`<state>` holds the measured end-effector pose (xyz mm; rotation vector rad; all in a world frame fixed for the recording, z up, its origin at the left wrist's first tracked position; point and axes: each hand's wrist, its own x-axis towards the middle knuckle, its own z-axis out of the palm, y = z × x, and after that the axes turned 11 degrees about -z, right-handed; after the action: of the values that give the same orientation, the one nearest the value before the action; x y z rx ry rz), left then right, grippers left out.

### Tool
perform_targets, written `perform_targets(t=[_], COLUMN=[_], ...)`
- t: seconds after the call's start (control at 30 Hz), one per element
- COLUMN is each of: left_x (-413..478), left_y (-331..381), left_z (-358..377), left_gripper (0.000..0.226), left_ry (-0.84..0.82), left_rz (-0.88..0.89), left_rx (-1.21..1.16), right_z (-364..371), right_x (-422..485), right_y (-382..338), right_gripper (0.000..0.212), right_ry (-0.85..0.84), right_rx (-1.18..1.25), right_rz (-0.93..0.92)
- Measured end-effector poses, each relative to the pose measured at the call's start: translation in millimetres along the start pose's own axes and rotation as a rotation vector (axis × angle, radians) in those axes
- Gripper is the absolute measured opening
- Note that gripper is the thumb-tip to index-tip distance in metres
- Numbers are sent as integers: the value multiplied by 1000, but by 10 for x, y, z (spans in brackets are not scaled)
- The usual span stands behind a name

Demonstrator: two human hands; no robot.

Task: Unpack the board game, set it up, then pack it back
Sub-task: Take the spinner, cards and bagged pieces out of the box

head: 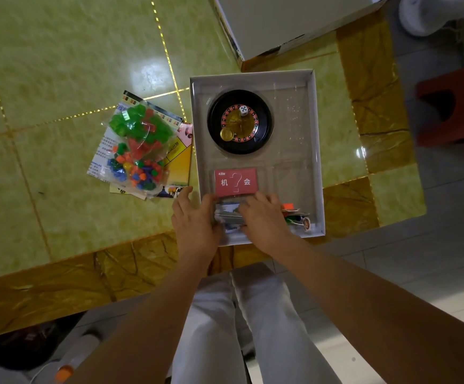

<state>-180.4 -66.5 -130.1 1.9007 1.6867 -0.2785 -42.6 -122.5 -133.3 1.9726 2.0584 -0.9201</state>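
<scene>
The game box tray (315, 151) lies open on the table (59, 65), its near end right at the table's near edge, in front of the person. It is a shallow white cardboard tray lined with a clear moulded insert (294, 128). A black roulette wheel (239, 121) fills the far-left well, with a white die (243, 110) and a gold coin (227, 134) resting on its numbered ring. Nearer, a red card deck (236, 182) with a white question mark lies flat in its own compartment.

In the nearest-left compartment sits a stack of picture cards (229, 214). The left hand (195, 220) grips its left side with bent fingers, thumb stretched along the tray's outer wall. The right hand (265, 217) lies over the stack's right part with fingers curled down onto it, holding it too. Just right of that hand, small orange and green pieces and tokens (294, 214) lie in the near-right compartment.

Left of the tray, touching its wall, a folded game board and printed sheets (179, 159) carry a clear bag of coloured plastic pieces (139, 145). Beyond the tray's far end lies the white box lid (280, 23), close but apart. Broad green tabletop stretches left and far-left; on the right a brown border strip leads to the table's edge, with a red stool (452, 103) past it.
</scene>
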Motion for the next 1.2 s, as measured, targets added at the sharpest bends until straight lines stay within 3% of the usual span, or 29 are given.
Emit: perform_targets(t=[0.1, 0.2, 0.33, 0.43, 0.6, 0.87, 1.2], left_x=[4, -10, -76, -93, -128, -62, -29], left_y=[-54, -85, 21, 173, 181, 234, 377], left_z=[-42, -102, -124, -31, 93, 129, 102], left_gripper=[57, 49, 26, 24, 37, 36, 43], left_ry=[-6, 80, 125, 117, 106, 103, 68], left_rz=[43, 85, 236, 208, 138, 138, 74], left_rx=[-31, -99, 140, 312, 426, 531, 483], right_z=[-99, -187, -295, -330, -193, -130, -118], right_x=[-7, -59, -131, -182, -272, -296, -293], right_y=[29, 103, 199, 270, 306, 329, 332], right_gripper=[36, 27, 34, 24, 25, 32, 31], right_ry=[90, 192, 370, 426, 380, 388, 381], right_rx=[132, 479, 880, 1066, 1101, 1017, 1068], right_rz=[9, 73, 316, 437, 388, 359, 316])
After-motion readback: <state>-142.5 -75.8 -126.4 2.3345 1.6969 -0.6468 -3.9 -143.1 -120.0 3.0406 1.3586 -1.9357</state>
